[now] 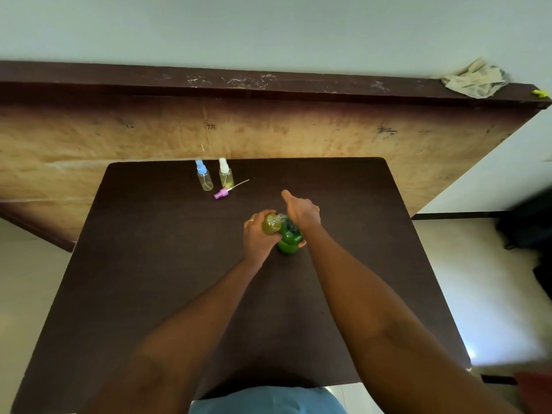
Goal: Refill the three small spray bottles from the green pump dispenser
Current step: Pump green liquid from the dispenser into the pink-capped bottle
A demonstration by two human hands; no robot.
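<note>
Green plastic pump dispenser (289,239) stands on the dark table (149,264) under the pressing right hand (301,212), whose finger curl is hidden. The left hand (258,237) grips a small clear, nearly full spray bottle (271,225) at its spout. Overpumping or a drifting neck could spill liquid.

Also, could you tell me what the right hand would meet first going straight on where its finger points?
Probably nothing on the dark brown table: the right hand would pass right of the loose purple spray cap and reach the upright wooden board.
</note>
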